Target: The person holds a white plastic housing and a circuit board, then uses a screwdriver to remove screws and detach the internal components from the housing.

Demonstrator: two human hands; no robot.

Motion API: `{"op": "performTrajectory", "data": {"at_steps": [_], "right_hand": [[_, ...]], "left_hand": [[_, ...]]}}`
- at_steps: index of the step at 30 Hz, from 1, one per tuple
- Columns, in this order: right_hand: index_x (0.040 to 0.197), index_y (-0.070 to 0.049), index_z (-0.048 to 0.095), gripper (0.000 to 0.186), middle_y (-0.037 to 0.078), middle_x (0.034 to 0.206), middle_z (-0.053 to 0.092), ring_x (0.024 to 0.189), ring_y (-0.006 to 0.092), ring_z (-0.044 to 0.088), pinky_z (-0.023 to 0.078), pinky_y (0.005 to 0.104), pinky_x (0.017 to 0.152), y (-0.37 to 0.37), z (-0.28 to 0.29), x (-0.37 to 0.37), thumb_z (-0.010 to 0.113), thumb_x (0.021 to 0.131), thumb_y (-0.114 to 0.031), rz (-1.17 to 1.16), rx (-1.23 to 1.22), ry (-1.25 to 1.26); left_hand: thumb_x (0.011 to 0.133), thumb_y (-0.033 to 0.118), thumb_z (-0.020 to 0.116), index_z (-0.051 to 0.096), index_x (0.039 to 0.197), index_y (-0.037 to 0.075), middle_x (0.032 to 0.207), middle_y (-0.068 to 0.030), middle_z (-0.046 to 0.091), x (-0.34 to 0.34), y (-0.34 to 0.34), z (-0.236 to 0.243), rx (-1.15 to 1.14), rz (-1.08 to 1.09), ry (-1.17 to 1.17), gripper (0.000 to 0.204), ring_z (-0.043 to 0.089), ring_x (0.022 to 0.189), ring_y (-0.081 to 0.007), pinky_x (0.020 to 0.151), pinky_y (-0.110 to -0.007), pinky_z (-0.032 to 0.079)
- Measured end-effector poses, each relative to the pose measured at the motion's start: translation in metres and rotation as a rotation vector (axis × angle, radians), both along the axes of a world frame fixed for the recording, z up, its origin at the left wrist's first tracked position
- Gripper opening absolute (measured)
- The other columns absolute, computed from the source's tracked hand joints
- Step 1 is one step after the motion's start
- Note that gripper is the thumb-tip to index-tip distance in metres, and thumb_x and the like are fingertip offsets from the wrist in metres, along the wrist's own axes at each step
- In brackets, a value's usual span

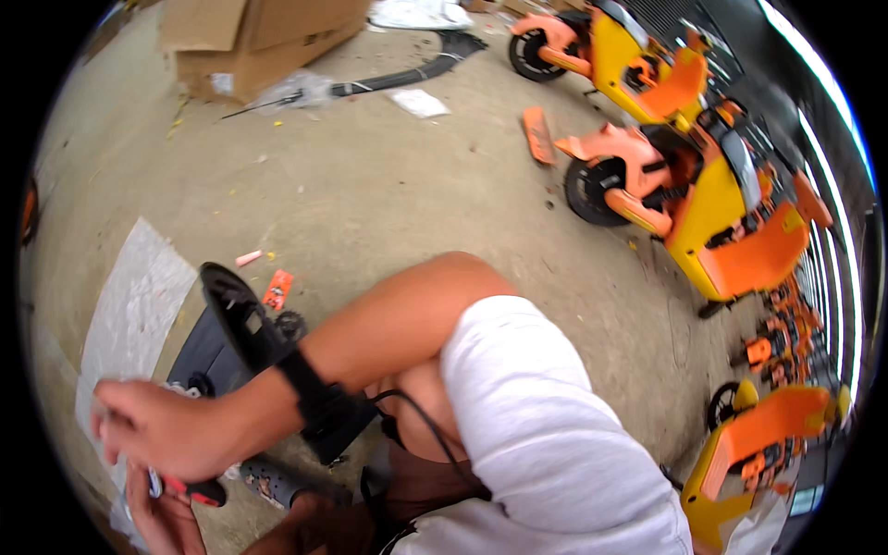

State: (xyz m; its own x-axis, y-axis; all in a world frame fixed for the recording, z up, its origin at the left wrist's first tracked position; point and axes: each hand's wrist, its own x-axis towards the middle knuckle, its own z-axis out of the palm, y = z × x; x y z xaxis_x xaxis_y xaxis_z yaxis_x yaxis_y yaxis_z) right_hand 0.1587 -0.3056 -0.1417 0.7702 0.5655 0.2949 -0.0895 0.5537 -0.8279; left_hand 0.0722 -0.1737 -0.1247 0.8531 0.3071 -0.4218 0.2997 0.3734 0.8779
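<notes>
My right arm crosses toward the lower left. A black strap point(319, 393) on its wrist bears a black curved plate point(239, 310) and a cable. My right hand point(166, 430) is smeared by motion, its fingers partly bent and pointing left, so its grip is unclear. Just below, my left hand point(165, 518) is cupped palm up around a tool with a red and black handle point(205, 492). The right hand hides the tool's other end. Beyond the right wrist lies a dark grey panel point(208, 347), partly covered by the arm.
A translucent plastic sheet point(139, 305) and an orange piece point(277, 289) lie on the concrete floor. Orange and yellow scooters point(694, 222) line the right. At the back are a cardboard box point(268, 46) and black tubing point(398, 79). A grey clog point(268, 483) is below my arm.
</notes>
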Motion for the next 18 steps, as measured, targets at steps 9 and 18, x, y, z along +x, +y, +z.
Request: {"op": "performTrajectory", "data": {"at_steps": [9,18], "right_hand": [[0.071,0.006,0.06,0.012,0.012,0.062,0.063,0.051,0.0165,0.061,0.05,0.0321,0.049,-0.022,0.015,0.001,0.063,0.076,-0.005,0.025,-0.113,-0.085],[0.108,0.001,0.06,0.032,0.013,0.087,0.066,0.08,0.0166,0.064,0.053,0.03,0.076,-0.14,0.058,0.122,0.052,0.096,-0.028,-0.086,-0.332,0.072]], "left_hand": [[0.095,0.026,0.05,0.049,0.105,0.002,0.08,-0.0092,0.054,-0.003,0.008,0.012,-0.121,-0.211,0.052,0.026,0.044,0.056,-0.0179,0.056,-0.03,0.042],[0.1,0.036,0.036,0.048,0.11,0.006,0.075,-0.0067,0.054,-0.012,-0.015,0.015,-0.112,0.024,0.056,0.033,0.049,0.042,-0.0176,0.037,-0.026,0.039]]}}
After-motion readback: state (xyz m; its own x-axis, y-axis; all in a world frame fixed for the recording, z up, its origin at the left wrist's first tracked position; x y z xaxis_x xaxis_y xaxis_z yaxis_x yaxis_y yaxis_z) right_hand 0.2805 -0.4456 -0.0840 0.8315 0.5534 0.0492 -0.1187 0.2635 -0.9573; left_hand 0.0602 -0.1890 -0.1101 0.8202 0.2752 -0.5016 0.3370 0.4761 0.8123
